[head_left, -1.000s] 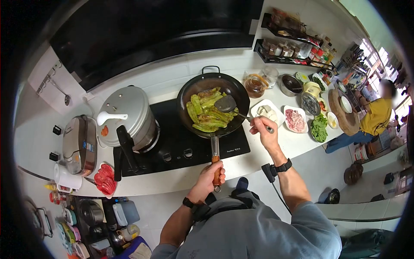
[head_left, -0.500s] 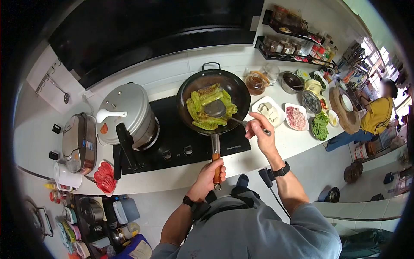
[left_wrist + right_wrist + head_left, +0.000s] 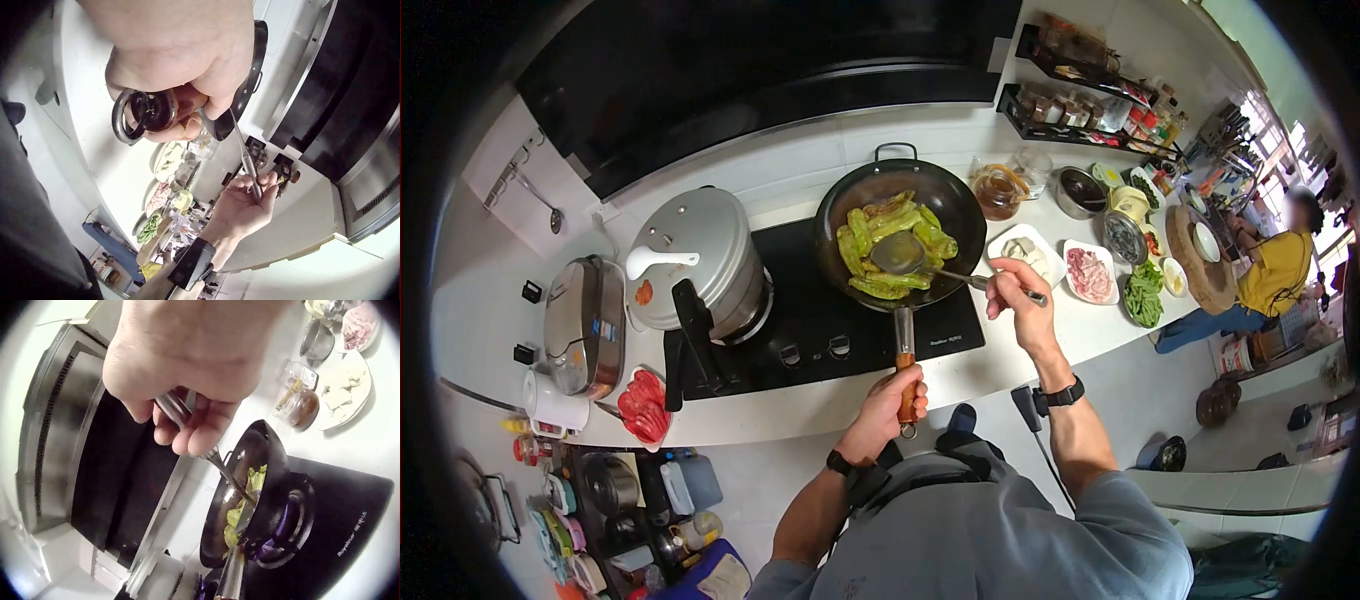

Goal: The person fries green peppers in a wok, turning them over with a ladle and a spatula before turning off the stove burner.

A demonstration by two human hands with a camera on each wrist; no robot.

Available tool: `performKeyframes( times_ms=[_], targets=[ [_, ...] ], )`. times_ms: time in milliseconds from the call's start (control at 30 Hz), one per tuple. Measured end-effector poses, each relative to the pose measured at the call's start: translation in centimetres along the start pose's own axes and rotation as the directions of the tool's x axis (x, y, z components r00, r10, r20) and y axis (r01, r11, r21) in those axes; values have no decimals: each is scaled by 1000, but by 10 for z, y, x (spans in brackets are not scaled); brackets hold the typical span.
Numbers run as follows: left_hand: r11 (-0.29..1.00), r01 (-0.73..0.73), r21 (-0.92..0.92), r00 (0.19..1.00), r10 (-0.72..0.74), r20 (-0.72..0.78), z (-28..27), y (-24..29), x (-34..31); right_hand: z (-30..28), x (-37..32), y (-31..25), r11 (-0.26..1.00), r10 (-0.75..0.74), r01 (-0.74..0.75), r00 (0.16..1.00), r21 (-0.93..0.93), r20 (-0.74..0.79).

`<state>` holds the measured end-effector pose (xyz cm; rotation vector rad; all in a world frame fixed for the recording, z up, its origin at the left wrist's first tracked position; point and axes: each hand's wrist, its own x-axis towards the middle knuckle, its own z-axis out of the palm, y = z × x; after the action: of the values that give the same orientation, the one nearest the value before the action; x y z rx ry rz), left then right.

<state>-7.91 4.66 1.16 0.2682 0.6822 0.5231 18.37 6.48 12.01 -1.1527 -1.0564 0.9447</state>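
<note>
A black wok [image 3: 972, 215] holds green peppers [image 3: 858, 232] with browned patches. The left hand [image 3: 887, 408] grips the wok's wooden handle [image 3: 907, 395] at the counter's front edge; the left wrist view has this hand [image 3: 181, 56] large, with the handle's hanging ring [image 3: 122, 125] beyond it. Between its fingers and thumb the right hand [image 3: 1025, 300] holds the metal spatula handle [image 3: 960, 278], and the spatula's blade [image 3: 898, 253] lies on the peppers. Seen from the right wrist, the fingers [image 3: 203, 434] curl round that handle, and blue flame [image 3: 289, 519] shows beneath the wok.
Left of the wok stands a large pressure cooker [image 3: 690, 235] with a white spoon [image 3: 662, 260] on its lid. Plates of white pieces [image 3: 1025, 255], sliced meat [image 3: 1090, 275] and green vegetables [image 3: 1143, 295] line the right counter. A person in yellow [image 3: 1280, 265] is at far right.
The spatula blade has come down and left from the wok's right side onto the middle of the peppers, and its face looks lighter now. The left hand keeps its grip on the handle.
</note>
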Motion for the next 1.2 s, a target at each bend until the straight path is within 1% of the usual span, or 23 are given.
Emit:
performKeyframes(
  times_ms=[67, 100, 133, 200, 267, 333, 467, 533, 567, 600, 700, 733, 800, 833, 900, 933, 1000, 1033, 1067, 1100, 1133, 1200],
  targets=[
    [1000, -3, 5, 1000, 3, 11, 2, 2, 0, 3, -4, -8, 1000, 29, -29, 997, 3, 70],
    [1000, -5, 2, 1000, 5, 8, 1, 1, 1, 6, -8, -10, 999, 39, -40, 996, 7, 80],
    [1000, -1, 5, 1000, 1, 10, 0, 1, 3, 6, -10, -7, 999, 41, -41, 996, 7, 85],
    [1000, 7, 4, 1000, -7, 10, -3, -1, 4, 6, -12, 1, 996, 65, -59, 994, -68, 90],
    [1000, 8, -8, 1000, -8, 22, -4, -1, 5, 5, -12, 3, 996, 60, -55, 995, -63, 81],
    [1000, 2, -2, 1000, -2, 18, -2, 1, 5, 5, -8, 5, 992, 31, -20, 995, -122, 94],
    [1000, -6, 29, 1000, 6, 7, 1, 2, 1, 5, -1, 5, 991, 32, -18, 994, -134, 101],
    [1000, 1, 26, 1000, -1, 0, 1, 3, 2, 4, 1, 5, 991, -38, 47, 996, -124, 77],
    [1000, 8, 23, 1000, -8, -3, 1, 3, 3, 4, 0, 4, 987, -54, 69, 993, -146, 103],
    [1000, 15, 17, 1000, -15, -9, 1, 3, 3, 4, 1, 2, 988, -42, 57, 994, -146, 102],
    [999, 20, 35, 1000, -19, -13, 3, 4, 3, 2, 14, 5, 979, -101, 115, 991, -168, 86],
    [999, 32, 35, 999, -31, -34, 7, 7, 0, -1, 17, 7, 979, -98, 111, 991, -168, 85],
    [999, 40, 33, 998, -38, -54, 6, 9, 2, -2, 25, 6, 976, 49, -32, 996, -215, 75],
    [998, 44, 54, 998, -42, -48, 3, 7, 3, -1, 28, 5, 975, 51, -33, 996, -218, 77],
    [996, 49, 74, 998, -46, -42, 3, 7, 5, 3, 32, 1, 969, -57, 61, 998, -241, 24],
    [996, 55, 66, 998, -52, -42, 6, 9, 4, 1, 35, 3, 969, -55, 58, 998, -240, 23],
    [996, 61, 58, 997, -58, -46, 6, 11, 4, -3, 42, 7, 909, -237, 259, 966, -327, 108],
    [997, 68, 47, 997, -66, -37, 5, 10, 4, -3, 43, 13, 910, -234, 257, 966, -326, 107],
    [996, 75, 37, 997, -74, -28, 5, 10, 5, 0, 44, 23, 958, -244, 250, 968, -144, 56],
    [996, 76, 37, 997, -75, -30, 4, 10, 5, 0, 45, 32, 969, -244, 244, 970, 44, 4],
    [996, 80, 27, 997, -79, -21, 3, 10, 6, -2, 45, 41, 969, -243, 243, 970, 46, 3],
    [996, 89, 17, 996, -88, -15, 2, 10, 7, -4, 43, 51, 963, -228, 228, 973, 142, -14]
  ],
)
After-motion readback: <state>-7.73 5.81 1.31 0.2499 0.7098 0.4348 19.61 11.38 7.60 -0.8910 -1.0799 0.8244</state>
